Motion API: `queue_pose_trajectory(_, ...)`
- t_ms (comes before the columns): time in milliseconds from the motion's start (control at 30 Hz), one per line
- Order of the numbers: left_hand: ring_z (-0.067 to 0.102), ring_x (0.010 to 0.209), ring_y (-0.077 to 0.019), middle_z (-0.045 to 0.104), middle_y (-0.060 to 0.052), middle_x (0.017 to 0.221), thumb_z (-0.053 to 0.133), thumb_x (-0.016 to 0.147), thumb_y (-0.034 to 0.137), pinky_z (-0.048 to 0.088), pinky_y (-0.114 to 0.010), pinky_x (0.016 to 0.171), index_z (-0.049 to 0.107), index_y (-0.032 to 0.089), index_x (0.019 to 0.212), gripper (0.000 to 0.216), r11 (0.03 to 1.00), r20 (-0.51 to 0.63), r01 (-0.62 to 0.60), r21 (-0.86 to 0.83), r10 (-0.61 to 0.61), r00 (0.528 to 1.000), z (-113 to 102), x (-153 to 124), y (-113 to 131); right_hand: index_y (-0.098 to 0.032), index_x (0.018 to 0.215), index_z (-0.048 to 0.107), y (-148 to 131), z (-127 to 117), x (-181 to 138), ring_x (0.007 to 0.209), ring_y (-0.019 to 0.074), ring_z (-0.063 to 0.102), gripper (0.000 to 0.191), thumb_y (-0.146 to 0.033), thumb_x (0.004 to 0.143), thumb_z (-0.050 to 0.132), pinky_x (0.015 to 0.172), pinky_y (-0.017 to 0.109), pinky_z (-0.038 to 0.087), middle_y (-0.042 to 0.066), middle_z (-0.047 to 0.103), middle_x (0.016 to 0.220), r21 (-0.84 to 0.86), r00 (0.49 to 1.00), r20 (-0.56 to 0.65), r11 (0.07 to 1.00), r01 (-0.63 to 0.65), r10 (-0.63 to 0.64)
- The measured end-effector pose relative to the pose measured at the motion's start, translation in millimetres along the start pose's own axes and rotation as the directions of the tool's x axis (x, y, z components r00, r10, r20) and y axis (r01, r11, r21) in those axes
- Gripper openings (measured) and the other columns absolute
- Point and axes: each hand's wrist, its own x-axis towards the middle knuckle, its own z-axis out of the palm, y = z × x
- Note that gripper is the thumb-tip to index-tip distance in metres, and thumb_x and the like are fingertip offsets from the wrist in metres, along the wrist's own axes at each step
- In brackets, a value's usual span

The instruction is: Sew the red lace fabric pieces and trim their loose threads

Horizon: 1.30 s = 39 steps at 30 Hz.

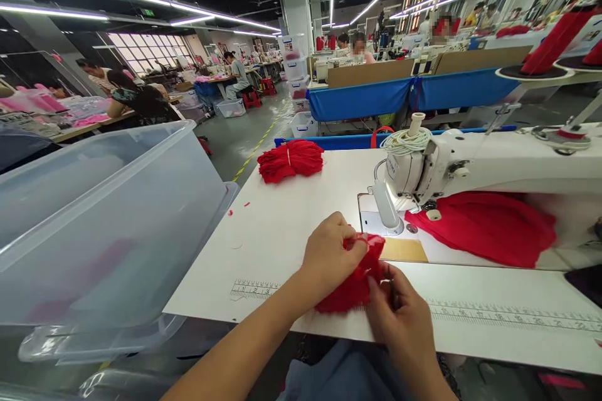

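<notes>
Noted at left: large clear plastic bin (103,225), tilted, rim toward the table. White worktable (282,232) spans centre to right, printed ruler along its near edge. Sewing machine (470,163) at right far side, cone of white cord on top; red fabric piece (484,225) spread under its arm. Tied bundle of red pieces (290,160) lies far centre, well apart from the hands.

Small red fabric piece (352,285) sits at the near edge of the table, just left of the needle plate. Judged light, soft and limp, no stiffness, likely to crumple and slide; best taken by pinching an edge or corner. Bunched at present; long axis runs roughly from near left to far right, upper end pointing toward the machine.

Left hand (329,257) closed over the far end of the piece, fingers curled. Right hand (399,319) pinching the near right edge between thumb and fingertips.
</notes>
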Motion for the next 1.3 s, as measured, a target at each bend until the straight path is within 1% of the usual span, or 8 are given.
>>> queue_pose_trajectory(100,0.049,0.088,-0.0184,0.053,-0.004,0.091,0.052,0.075,0.016,0.039,-0.032,0.078,0.043,0.018,0.049,0.027,0.989,-0.057,-0.136,-0.055,0.132,0.99,-12,0,-6,-0.019,0.076,0.066,-2,-26,17,0.058,0.0151,0.054,0.033,-0.052,0.081,0.064,0.055,0.026,0.047,0.0,0.06,0.065,0.15,0.987,0.132,0.983,-0.111,0.091)
queue_pose_trajectory(167,0.051,0.092,-0.0194,0.057,-0.005,0.097,0.05,0.076,0.018,0.039,-0.032,0.081,0.048,0.018,0.051,0.025,0.954,0.081,-0.185,-0.236,0.209,0.975,-18,2,-11,-0.018,0.083,0.07,-4,-41,26,0.061,0.0184,0.061,0.037,-0.055,0.076,0.069,0.059,0.03,0.052,0.003,0.066,0.069,0.233,0.945,0.215,0.926,-0.296,0.247)
queue_pose_trajectory(267,0.052,0.076,-0.0161,0.06,-0.004,0.082,0.052,0.077,0.025,0.039,-0.029,0.073,0.058,0.018,0.058,0.021,0.821,0.356,0.064,-0.567,0.174,0.918,-19,8,-19,-0.018,0.087,0.072,-8,-54,36,0.062,0.0224,0.065,0.041,-0.056,0.072,0.071,0.06,0.033,0.054,0.005,0.07,0.069,0.244,0.901,0.229,0.874,-0.42,0.369)
queue_pose_trajectory(333,0.05,0.071,-0.015,0.055,-0.002,0.069,0.054,0.074,0.027,0.039,-0.028,0.071,0.056,0.017,0.055,0.021,0.672,0.389,0.242,-0.7,0.075,0.918,-12,14,-24,-0.018,0.086,0.072,-10,-58,40,0.07,0.0248,0.067,0.041,-0.057,0.072,0.07,0.063,0.034,0.054,0.005,0.072,0.073,0.16,0.931,0.179,0.924,-0.348,0.319)
queue_pose_trajectory(467,0.047,0.068,-0.0127,0.048,0.001,0.064,0.056,0.073,0.032,0.038,-0.026,0.071,0.039,0.019,0.051,0.03,0.495,0.316,0.301,-0.815,-0.057,0.947,2,23,-34,-0.02,0.086,0.072,-10,-63,45,0.079,0.0261,0.067,0.042,-0.059,0.073,0.061,0.067,0.033,0.053,0.005,0.075,0.084,-0.225,0.993,0.052,0.97,-0.091,0.105)
queue_pose_trajectory(733,0.053,0.102,-0.0197,0.065,-0.006,0.109,0.053,0.085,0.056,0.038,-0.032,0.091,0.071,0.02,0.089,0.04,0.66,0.204,0.264,-0.704,-0.167,0.964,-4,22,-43,-0.026,0.103,0.066,1,-79,40,0.064,0.0226,0.064,0.044,-0.059,0.083,0.045,0.043,0.031,0.042,0.009,0.067,0.103,-0.817,0.984,-0.107,0.577,-0.005,-0.143)
queue_pose_trajectory(900,0.047,0.122,-0.0248,0.063,-0.007,0.121,0.045,0.092,0.053,0.031,-0.039,0.106,0.074,0.022,0.099,0.043,0.774,0.211,0.202,-0.6,-0.091,0.973,-5,21,-34,-0.027,0.119,0.061,-14,-53,39,0.09,0.0202,0.068,0.039,-0.047,0.097,0.036,0.061,0.028,0.052,0.007,0.068,0.109,-0.667,0.921,0.196,0.643,0.376,-0.336)
queue_pose_trajectory(1300,0.052,0.114,-0.0204,0.054,-0.007,0.114,0.041,0.096,0.041,0.034,-0.033,0.107,0.073,0.022,0.109,0.039,0.833,0.203,0.127,-0.538,-0.018,0.979,-7,15,-24,-0.022,0.109,0.07,-34,-2,55,0.059,0.0176,0.062,0.032,-0.033,0.096,0.043,0.048,0.027,0.031,0.005,0.073,0.086,-0.835,0.928,0.314,0.406,0.371,-0.203)
